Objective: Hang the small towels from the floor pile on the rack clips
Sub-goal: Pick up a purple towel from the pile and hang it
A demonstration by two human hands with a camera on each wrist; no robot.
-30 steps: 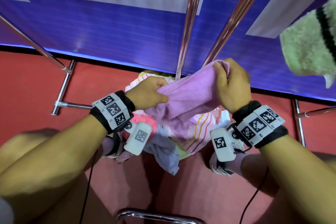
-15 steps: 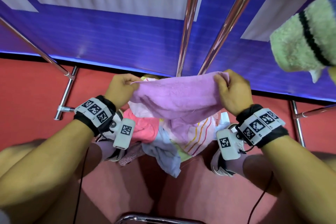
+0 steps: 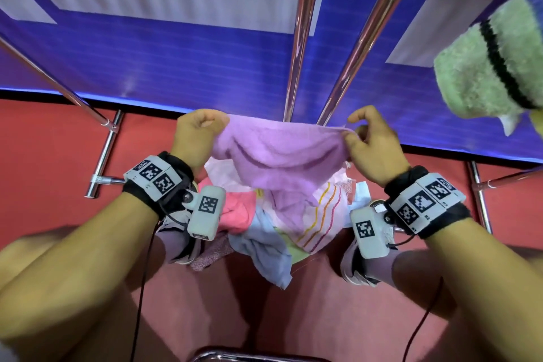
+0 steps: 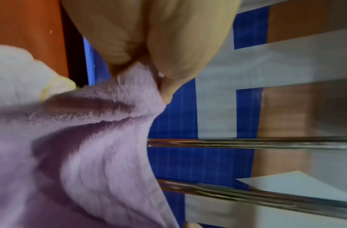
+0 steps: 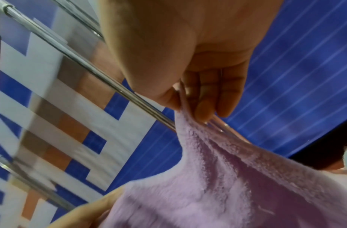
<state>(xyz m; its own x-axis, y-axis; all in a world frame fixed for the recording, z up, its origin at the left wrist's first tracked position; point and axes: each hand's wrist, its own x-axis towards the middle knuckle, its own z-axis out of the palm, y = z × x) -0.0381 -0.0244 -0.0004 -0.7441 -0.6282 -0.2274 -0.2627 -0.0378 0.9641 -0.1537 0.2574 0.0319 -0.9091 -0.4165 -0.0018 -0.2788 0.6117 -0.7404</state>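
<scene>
- The blue and white wall panel (image 3: 147,47) fills the head view from 9 to 3 o'clock, and the red floor (image 3: 44,156) runs below it.
- The rack (image 3: 299,38) of shiny metal tubes rises from the middle toward 12 o'clock, two tubes close together; further legs stand on the floor at 9 and at 3 o'clock.
- The floor pile (image 3: 264,223) of small towels lies at the centre, between the person's knees: pink, pale blue, white with coloured stripes, and a speckled one at its 7 o'clock edge.
- The purple towel (image 3: 279,156) is lifted above the pile, spread between the two hands, its top edge level and just in front of the rack tubes; its middle sags and its lower corner hangs onto the pile.
- A green towel (image 3: 484,62) with a black stripe hangs at 2 o'clock, well apart from the hands.
- The left hand (image 3: 197,135) is at 10 o'clock of the purple towel; its grip is clamped on the towel's corner, fingers curled round the cloth, as the left wrist view (image 4: 145,64) confirms.
- The right hand (image 3: 373,150) is at 2 o'clock of the towel; its grip pinches the opposite corner between thumb and fingertips (image 5: 203,106).
- Each wrist carries a black band with printed markers.
</scene>
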